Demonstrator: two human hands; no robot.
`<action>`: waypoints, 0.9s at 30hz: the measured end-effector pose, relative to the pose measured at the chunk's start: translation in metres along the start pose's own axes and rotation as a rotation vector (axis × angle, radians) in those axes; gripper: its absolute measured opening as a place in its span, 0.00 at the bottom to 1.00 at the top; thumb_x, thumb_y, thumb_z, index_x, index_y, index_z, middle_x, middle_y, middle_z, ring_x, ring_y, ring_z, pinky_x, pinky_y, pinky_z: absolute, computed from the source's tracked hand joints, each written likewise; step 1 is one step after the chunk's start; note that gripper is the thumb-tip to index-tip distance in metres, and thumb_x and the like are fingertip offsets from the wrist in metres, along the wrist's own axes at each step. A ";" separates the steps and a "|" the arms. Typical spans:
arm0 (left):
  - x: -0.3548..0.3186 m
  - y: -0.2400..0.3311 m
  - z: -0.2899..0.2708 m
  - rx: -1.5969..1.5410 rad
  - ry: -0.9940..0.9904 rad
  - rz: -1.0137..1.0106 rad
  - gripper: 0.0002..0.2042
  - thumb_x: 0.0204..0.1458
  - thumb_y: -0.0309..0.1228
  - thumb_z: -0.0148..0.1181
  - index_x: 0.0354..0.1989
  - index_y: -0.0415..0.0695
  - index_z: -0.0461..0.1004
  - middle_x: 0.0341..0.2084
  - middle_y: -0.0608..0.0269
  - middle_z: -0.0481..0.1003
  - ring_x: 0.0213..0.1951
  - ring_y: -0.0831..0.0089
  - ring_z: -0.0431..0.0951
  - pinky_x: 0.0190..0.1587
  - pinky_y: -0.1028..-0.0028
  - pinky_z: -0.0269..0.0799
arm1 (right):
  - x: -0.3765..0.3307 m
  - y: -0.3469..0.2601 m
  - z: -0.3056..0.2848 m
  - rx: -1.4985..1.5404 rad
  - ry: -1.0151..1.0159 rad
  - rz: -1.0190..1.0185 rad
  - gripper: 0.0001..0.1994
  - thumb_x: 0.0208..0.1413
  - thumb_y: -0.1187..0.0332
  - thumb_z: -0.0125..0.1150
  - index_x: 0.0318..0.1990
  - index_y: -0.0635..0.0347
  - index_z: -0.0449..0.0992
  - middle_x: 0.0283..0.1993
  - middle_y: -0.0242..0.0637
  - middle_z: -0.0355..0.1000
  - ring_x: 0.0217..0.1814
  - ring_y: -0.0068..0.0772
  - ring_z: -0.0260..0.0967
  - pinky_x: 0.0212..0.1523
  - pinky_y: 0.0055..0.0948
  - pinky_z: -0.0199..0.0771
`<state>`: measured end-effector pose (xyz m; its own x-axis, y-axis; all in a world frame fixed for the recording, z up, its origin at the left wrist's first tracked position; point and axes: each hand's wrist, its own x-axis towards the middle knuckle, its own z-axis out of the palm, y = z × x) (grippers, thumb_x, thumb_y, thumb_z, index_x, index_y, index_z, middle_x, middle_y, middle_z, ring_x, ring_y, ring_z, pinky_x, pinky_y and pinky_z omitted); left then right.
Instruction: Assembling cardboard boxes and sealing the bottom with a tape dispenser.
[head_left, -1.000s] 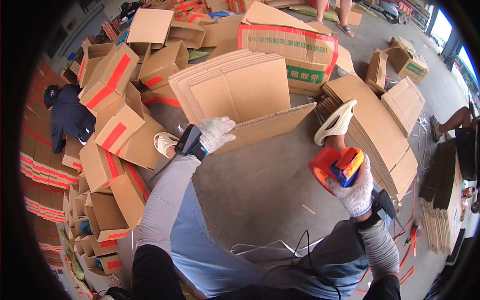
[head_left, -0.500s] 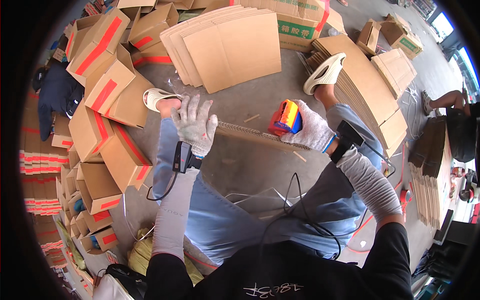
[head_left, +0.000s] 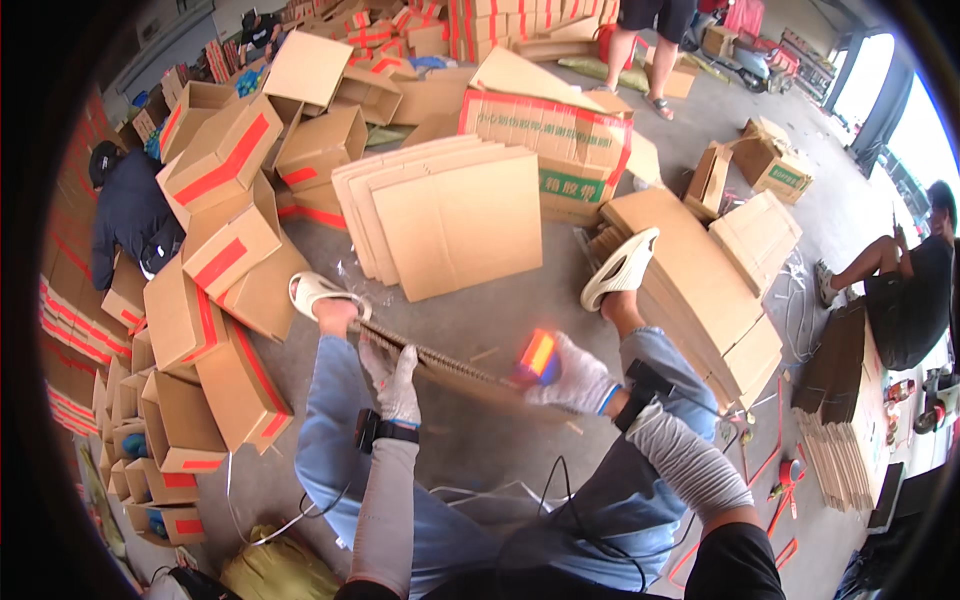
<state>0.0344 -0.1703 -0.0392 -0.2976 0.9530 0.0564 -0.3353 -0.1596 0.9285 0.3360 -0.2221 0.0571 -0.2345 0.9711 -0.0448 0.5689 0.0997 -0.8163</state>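
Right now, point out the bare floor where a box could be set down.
Bare concrete lies between the person's feet, below the fanned flat cardboard sheets. More open floor runs far right. The left side is crowded with taped boxes.

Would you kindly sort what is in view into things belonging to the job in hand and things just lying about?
In hand:
left hand on flat cardboard sheet
right hand holding tape dispenser

Lying about:
stack of flat cartons
taped boxes
red tool on floor
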 end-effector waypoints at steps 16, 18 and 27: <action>0.044 0.023 -0.025 1.040 -0.081 0.060 0.42 0.42 0.24 0.58 0.71 0.35 0.54 0.67 0.38 0.61 0.70 0.46 0.59 0.72 0.63 0.53 | -0.021 -0.032 0.026 -0.374 0.161 0.165 0.36 0.46 0.51 0.70 0.60 0.60 0.64 0.53 0.56 0.74 0.54 0.58 0.74 0.54 0.47 0.75; 0.034 0.074 -0.027 1.145 -0.350 0.042 0.39 0.41 0.25 0.58 0.69 0.38 0.59 0.59 0.38 0.70 0.63 0.44 0.69 0.66 0.60 0.64 | -0.017 -0.027 0.004 -0.267 0.279 0.273 0.36 0.45 0.52 0.70 0.59 0.62 0.64 0.51 0.57 0.75 0.53 0.58 0.75 0.53 0.47 0.76; -0.001 0.113 -0.025 1.751 -0.596 -0.206 0.43 0.43 0.28 0.60 0.73 0.41 0.52 0.51 0.35 0.74 0.56 0.38 0.74 0.59 0.54 0.70 | -0.016 -0.018 0.033 -0.107 0.414 0.330 0.40 0.44 0.49 0.74 0.56 0.69 0.63 0.49 0.59 0.74 0.52 0.59 0.75 0.53 0.47 0.76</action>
<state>-0.0258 -0.1958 0.0563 0.0661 0.9357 -0.3466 0.9821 0.0004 0.1883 0.3037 -0.2461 0.0531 0.2879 0.9568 -0.0407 0.6424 -0.2244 -0.7328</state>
